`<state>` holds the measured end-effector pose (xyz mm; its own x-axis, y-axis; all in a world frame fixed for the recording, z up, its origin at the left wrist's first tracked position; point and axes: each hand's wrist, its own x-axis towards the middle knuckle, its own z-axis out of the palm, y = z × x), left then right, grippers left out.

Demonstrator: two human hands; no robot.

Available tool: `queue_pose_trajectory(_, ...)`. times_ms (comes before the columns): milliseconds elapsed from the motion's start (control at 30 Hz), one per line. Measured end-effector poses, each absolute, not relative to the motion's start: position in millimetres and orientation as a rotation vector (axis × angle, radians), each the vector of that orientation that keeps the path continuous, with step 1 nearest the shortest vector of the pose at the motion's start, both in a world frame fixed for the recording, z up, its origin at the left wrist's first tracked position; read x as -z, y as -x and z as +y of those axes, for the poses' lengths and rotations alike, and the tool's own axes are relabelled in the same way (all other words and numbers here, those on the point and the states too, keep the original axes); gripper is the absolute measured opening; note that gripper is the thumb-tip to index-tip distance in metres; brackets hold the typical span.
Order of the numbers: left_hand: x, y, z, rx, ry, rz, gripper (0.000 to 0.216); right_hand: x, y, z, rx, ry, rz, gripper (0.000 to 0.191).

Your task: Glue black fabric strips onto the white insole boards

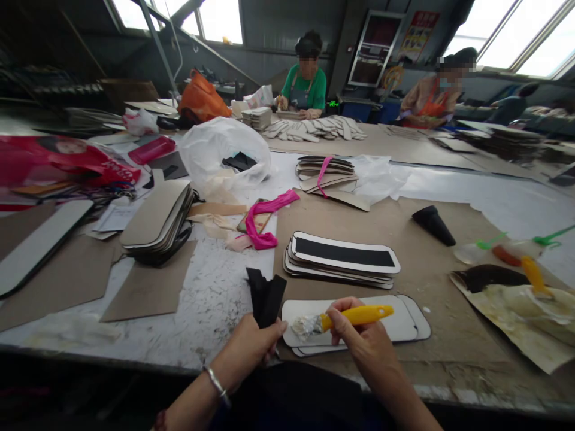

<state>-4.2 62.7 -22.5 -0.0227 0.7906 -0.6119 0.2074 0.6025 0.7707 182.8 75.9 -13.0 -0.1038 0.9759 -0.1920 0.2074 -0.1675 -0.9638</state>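
Note:
My right hand [354, 326] grips a brush [359, 315] with a yellow handle. Its white-coated bristles touch the left end of a pale, round-ended panel [386, 311], which overlaps other panels on brown board. Black strips [266, 296] stick up from my left hand [254, 338], whose fingers are closed around them beside that panel's left end. Just beyond lies a stack of similar white panels [339, 269], and a black strip [344, 249] lies along its top one.
On the right, a glue-smeared tub [543, 305] holds another yellow-handled tool. Nearby are a black cone [433, 224] and squeeze bottles with green nozzles [476, 251]. A pink band [260, 224], a white plastic bag [215, 149] and stacked panels [157, 215] lie left. Co-workers sit across the tables.

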Motion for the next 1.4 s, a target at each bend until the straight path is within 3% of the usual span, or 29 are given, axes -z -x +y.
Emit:
queue_pose_trajectory(100,26.3,-2.9,65.4,-0.594,-0.855,1.570,0.025,18.3,-185.3,71.8,-1.210,1.476,-1.454,0.028)
queue_pose_trajectory(367,21.5,-1.4,61.2,-0.593,-0.890,1.602,0.027,17.8,-252.5,75.5,-0.115,1.584,-1.868,0.020)
queue_pose_trajectory(700,20.9,-6.0,51.8,-0.601,-0.869,1.538,0.034,17.5,-250.4,57.1,0.428,1.564,-2.054,0.022)
queue_pose_trajectory(833,29.9,-4.8,48.9,-0.609,-0.913,1.525,0.042,24.2,-208.9,39.7,0.208,1.366,-2.092,0.013)
queue_pose_trajectory(1100,32.2,0.5,51.0,-0.568,-0.942,1.472,0.045,7.1,-171.4,34.5,-0.830,1.257,-1.694,0.011)
queue_pose_trajectory(1267,25.2,-1.3,50.6,-0.592,-0.874,1.477,0.033,8.1,-181.1,41.6,-0.744,1.414,-1.598,0.016)
queue_pose_trajectory(1400,24.3,-2.3,50.7,-0.602,-0.875,1.488,0.033,11.3,-178.7,41.9,-0.881,1.433,-1.591,0.019)
